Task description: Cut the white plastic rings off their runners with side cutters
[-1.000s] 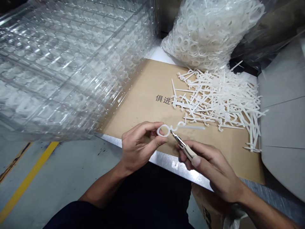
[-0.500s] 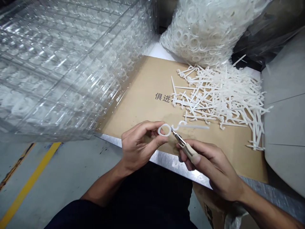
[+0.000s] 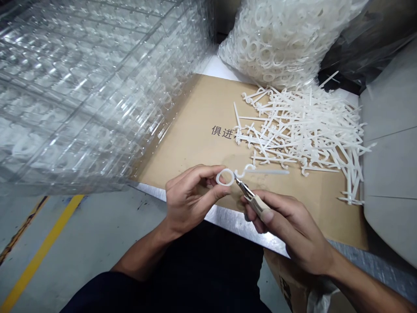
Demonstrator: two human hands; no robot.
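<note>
Between thumb and forefinger, my left hand pinches a white plastic ring above the near edge of the cardboard. My right hand is wrapped round the beige handles of a pair of nippers. Their metal tips meet the ring's right side, where a curved white sprue with a straight stem runs off to the right. Whether the sprue is still joined to the ring I cannot tell. Loose white sprue pieces lie heaped beyond my right hand.
Clear plastic trays of white parts are stacked at the left. A clear bag of white rings stands at the back. Printed cardboard covers the metal-edged table; a grey panel borders it on the right.
Both hands keep nearly the same pose, with the nippers at the ring's edge. The view has shifted very slightly, and the sprue's stem reaches a touch farther right.
</note>
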